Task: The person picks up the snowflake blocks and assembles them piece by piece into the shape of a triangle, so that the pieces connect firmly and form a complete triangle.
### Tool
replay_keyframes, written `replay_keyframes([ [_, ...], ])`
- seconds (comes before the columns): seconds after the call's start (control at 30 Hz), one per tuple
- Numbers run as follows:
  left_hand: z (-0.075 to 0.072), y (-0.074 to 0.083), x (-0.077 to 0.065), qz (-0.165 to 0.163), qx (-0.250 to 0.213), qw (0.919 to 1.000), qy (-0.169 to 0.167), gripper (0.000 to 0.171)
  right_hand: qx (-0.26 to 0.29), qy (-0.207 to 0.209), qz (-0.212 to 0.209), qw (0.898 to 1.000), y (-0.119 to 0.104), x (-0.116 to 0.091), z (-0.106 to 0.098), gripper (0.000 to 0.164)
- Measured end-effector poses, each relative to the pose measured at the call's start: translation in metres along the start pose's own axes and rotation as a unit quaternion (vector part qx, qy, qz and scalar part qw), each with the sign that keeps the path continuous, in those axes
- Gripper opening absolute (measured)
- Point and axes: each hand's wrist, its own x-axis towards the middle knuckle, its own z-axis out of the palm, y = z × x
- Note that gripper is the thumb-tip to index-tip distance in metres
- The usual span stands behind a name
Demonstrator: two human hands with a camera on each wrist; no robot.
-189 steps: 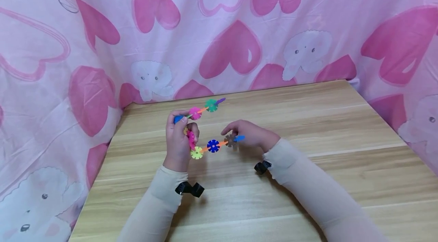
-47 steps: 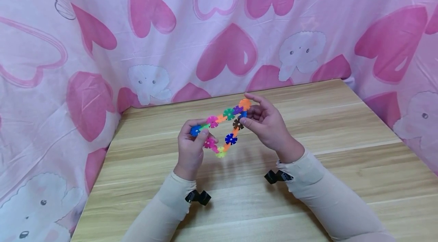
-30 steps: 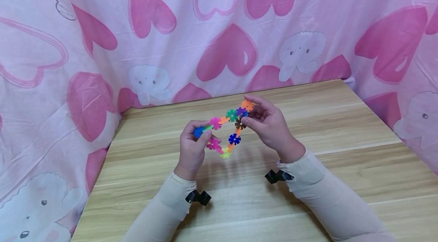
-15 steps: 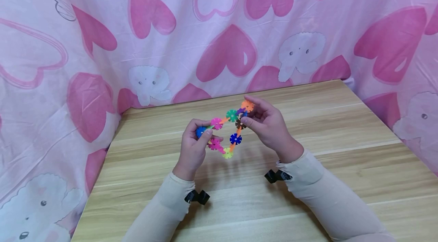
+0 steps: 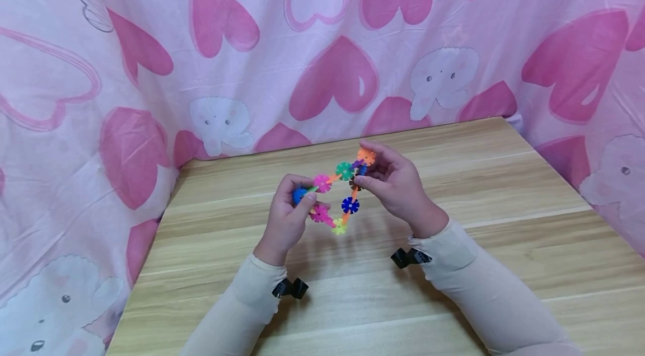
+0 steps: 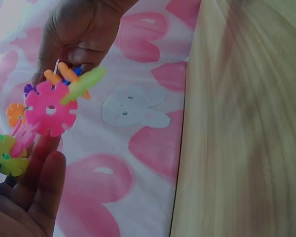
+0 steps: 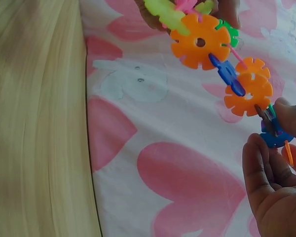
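Observation:
A loop of interlocking snowflake discs in several colours is held up between both hands, above the tabletop. My left hand pinches its left end, thumb over a blue disc. At the far right corner, my right hand pinches the loop near a brown disc and a blue disc, with the index finger along an orange disc. In the right wrist view, a blue disc sits between right thumb and fingers. In the left wrist view, a pink disc stands in front of the fingers.
The wood-grain table spreads beneath both forearms. Behind it and along both sides hangs a pink curtain with hearts. A small black camera is strapped on each wrist.
Earlier the chain had two separate ends and only my left hand gripped it. Now the ends meet by an orange disc at my right fingers. Lately the loop has shifted slightly right.

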Motion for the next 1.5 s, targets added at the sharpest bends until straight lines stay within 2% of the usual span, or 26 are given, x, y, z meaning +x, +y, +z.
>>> replay_keyframes([
  [0.17, -0.002, 0.003, 0.001, -0.009, 0.069, 0.9975, -0.006, 0.026, -0.011, -0.006, 0.012, 1.000, 0.000, 0.001, -0.003, 0.063],
  [0.33, -0.003, 0.009, 0.002, -0.067, 0.124, 0.9891, -0.043, 0.044, -0.025, -0.024, 0.030, 0.999, -0.001, 0.004, -0.007, 0.065],
  [0.5, -0.005, 0.012, 0.004, -0.110, 0.108, 0.9851, -0.075, 0.046, -0.042, -0.045, 0.044, 0.997, 0.002, 0.009, -0.008, 0.077],
  [0.67, -0.006, 0.009, 0.007, -0.141, 0.067, 0.9861, -0.056, 0.044, -0.077, -0.067, 0.074, 0.992, 0.006, 0.010, -0.011, 0.085],
  [0.77, -0.010, 0.006, 0.008, -0.155, 0.042, 0.9866, -0.030, 0.044, -0.139, -0.108, 0.078, 0.981, 0.010, 0.007, -0.014, 0.084],
  [0.93, -0.011, 0.001, 0.007, -0.182, 0.010, 0.9832, 0.000, 0.043, -0.221, -0.213, 0.073, 0.949, 0.014, 0.002, -0.013, 0.094],
  [1.0, -0.010, -0.003, 0.007, -0.197, 0.006, 0.9804, -0.002, 0.043, -0.240, -0.240, 0.075, 0.938, 0.015, 0.001, -0.012, 0.099],
  [1.1, -0.008, -0.009, 0.006, -0.214, 0.009, 0.9765, -0.019, 0.046, -0.265, -0.255, 0.068, 0.927, 0.018, 0.001, -0.014, 0.096],
  [1.17, -0.007, -0.013, 0.006, -0.225, 0.039, 0.9731, -0.031, 0.053, -0.277, -0.257, 0.064, 0.924, 0.021, 0.002, -0.016, 0.091],
  [1.23, -0.007, -0.016, 0.005, -0.230, 0.095, 0.9673, -0.050, 0.064, -0.283, -0.259, 0.067, 0.921, 0.024, 0.003, -0.019, 0.087],
  [1.3, -0.007, -0.018, 0.004, -0.230, 0.172, 0.9551, -0.074, 0.076, -0.287, -0.265, 0.076, 0.917, 0.029, 0.003, -0.021, 0.084],
  [1.4, -0.008, -0.022, 0.003, -0.225, 0.282, 0.9253, -0.116, 0.084, -0.286, -0.276, 0.104, 0.912, 0.037, 0.004, -0.023, 0.083],
  [1.5, -0.008, -0.028, 0.005, -0.220, 0.353, 0.8967, -0.151, 0.079, -0.290, -0.295, 0.130, 0.901, 0.048, 0.003, -0.023, 0.083],
])
